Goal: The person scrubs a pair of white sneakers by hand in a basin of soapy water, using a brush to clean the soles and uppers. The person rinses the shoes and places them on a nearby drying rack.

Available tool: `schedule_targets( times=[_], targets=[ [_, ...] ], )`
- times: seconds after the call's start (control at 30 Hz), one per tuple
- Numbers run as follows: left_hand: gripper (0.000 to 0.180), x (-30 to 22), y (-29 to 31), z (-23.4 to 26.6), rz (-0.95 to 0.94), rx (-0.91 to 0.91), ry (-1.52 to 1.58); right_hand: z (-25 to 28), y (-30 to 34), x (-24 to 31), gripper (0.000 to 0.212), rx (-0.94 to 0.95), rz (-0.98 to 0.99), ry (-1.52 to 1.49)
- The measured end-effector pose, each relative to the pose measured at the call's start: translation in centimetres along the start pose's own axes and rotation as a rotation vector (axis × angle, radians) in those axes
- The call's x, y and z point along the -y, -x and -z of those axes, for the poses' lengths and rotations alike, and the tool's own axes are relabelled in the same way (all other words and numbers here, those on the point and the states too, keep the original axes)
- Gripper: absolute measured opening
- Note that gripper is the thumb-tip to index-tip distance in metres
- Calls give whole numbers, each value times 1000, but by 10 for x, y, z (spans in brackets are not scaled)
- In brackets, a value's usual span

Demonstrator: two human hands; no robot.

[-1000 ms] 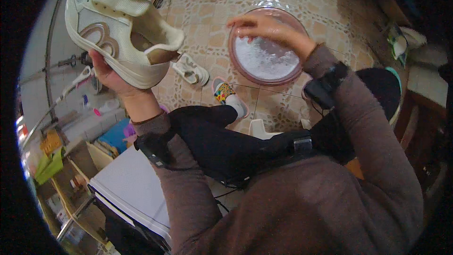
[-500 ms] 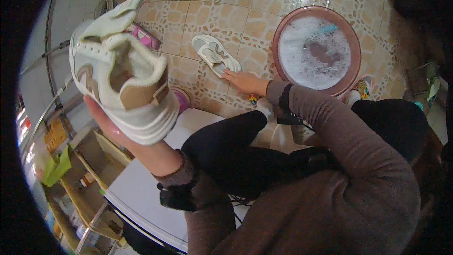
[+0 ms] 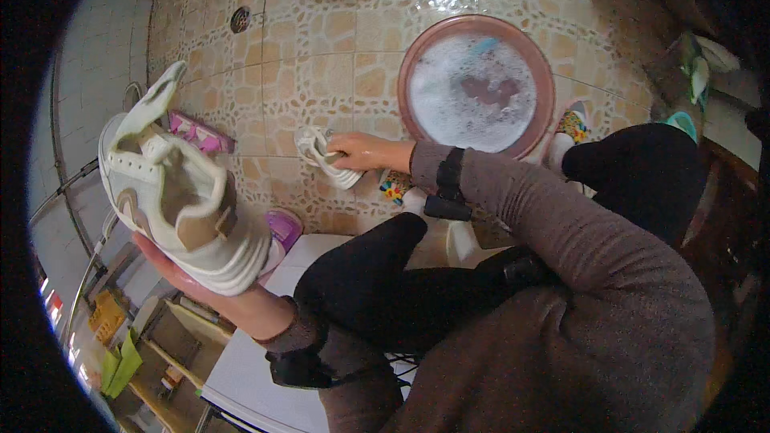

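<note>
My left hand point(image 3: 228, 302) is wrapped round the underside of a white sneaker point(image 3: 196, 228) with tan patches at its heel and side. It is raised at the left with its opening facing up and its tongue sticking out. On the tiled floor ahead, my right hand point(image 3: 369, 150) grips a second white sneaker point(image 3: 341, 176) by its heel end, fingers reaching into the opening. That shoe looks tilted, and my hand hides part of it. Whether its toe still touches the floor I cannot tell.
Right of my right hand stands a reddish-brown basin point(image 3: 407, 116) of sudsy water, with a blue thing point(image 3: 485, 46) in the foam. Pink shoes point(image 3: 200, 132) lie beyond the raised sneaker. A white surface point(image 3: 249, 369) and shelves point(image 3: 172, 337) are at lower left. A floor drain point(image 3: 240, 19) lies farther off.
My right hand has gone from touching the flat-lying sneaker's heel to gripping it, and that shoe has turned and tilted. The left hand keeps its hold. The view has shifted.
</note>
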State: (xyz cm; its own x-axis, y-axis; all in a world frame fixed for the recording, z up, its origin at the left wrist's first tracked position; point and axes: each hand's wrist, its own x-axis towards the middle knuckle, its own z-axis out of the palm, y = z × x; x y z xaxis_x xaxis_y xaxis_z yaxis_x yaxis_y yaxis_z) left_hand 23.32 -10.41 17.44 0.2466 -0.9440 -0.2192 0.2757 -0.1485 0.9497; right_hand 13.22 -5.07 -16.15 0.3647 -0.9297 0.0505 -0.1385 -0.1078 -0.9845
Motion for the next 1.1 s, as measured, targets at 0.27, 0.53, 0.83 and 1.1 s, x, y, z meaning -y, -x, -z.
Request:
schedule_targets(
  times=[0.27, 0.53, 0.83, 1.1],
  targets=[
    [61, 0, 2, 0, 53, 172, 187, 105, 108, 99, 34, -577, -199, -1030],
    [58, 8, 3, -12, -15, 186, 245, 182, 230, -3, 44, -1100, -459, -1484],
    [54, 16, -5, -27, 39, 191, 312, 224, 294, -96, 33, -997, -1033, -243],
    [52, 11, 5, -43, 19, 126, 273, 209, 244, -23, 67, -399, -267, 1039]
  ],
)
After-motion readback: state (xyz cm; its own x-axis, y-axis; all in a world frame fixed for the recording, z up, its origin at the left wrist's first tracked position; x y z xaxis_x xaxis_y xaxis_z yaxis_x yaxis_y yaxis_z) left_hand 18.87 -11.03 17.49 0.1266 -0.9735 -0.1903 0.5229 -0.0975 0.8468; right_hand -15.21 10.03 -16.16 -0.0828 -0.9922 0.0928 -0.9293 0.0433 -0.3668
